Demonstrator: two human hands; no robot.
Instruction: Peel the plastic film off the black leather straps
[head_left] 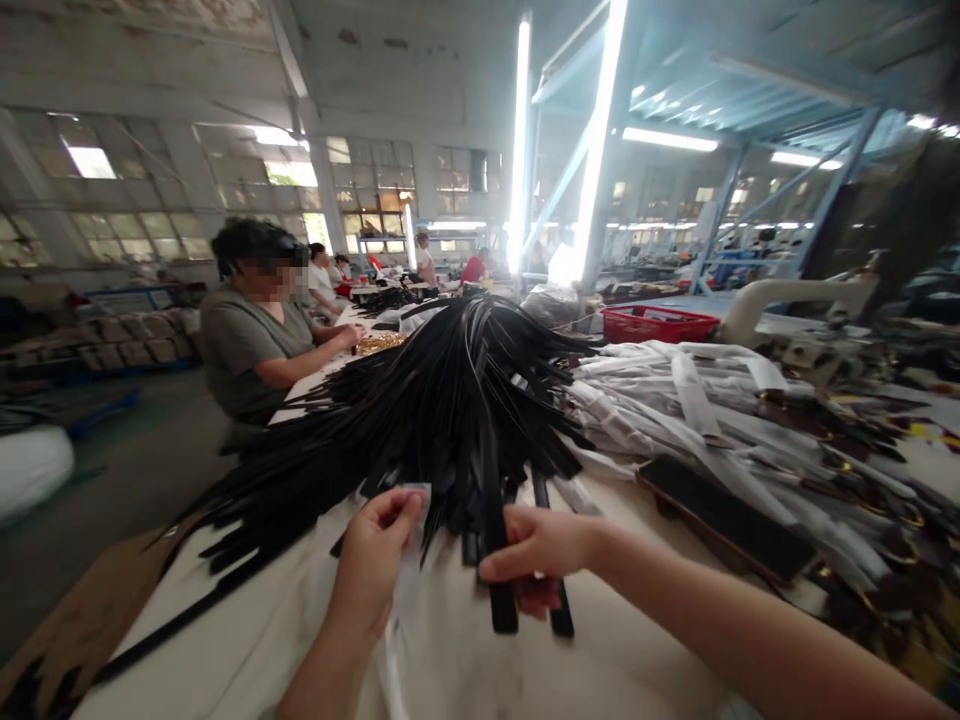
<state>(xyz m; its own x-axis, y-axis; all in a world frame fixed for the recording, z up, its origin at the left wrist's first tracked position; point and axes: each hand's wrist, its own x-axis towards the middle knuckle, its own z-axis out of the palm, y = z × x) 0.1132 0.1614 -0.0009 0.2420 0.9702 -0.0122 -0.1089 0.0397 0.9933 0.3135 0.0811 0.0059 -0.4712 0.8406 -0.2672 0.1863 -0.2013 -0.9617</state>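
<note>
A big heap of long black straps (450, 370) spreads over the white table (442, 660) in front of me. My right hand (536, 555) is closed on a black strap (493, 500), its thumb lying across the strap near the lower end. Another strap end (561, 618) hangs just beside those fingers. My left hand (379, 555) pinches a clear, thin plastic sleeve (416, 492) between thumb and forefinger. The sleeve trails down beside that wrist. The two hands are apart, with strap ends between them.
Straps wrapped in white material (675, 400) are piled on the right, near a dark flat block (727, 515). Behind them stand a red basket (658, 323) and a sewing machine (795, 300). A co-worker (259, 330) works at the table's left side.
</note>
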